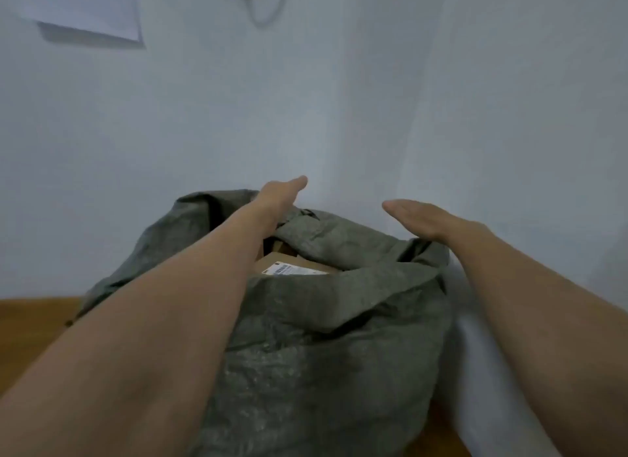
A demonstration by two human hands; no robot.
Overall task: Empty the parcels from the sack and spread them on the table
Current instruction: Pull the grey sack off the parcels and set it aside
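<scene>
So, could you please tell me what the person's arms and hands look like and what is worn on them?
The left arm and right arm are bare to the picture's edge, with no sleeve in view. The left hand and right hand have no gloves; no watch, bracelet or ring shows, though the picture is soft.

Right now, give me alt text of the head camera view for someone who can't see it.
Two bare arms reach over an open grey-green sack on a wooden table, left hand at its far rim, right hand flat and open above it. A cardboard parcel with a white label shows inside the mouth.
</scene>
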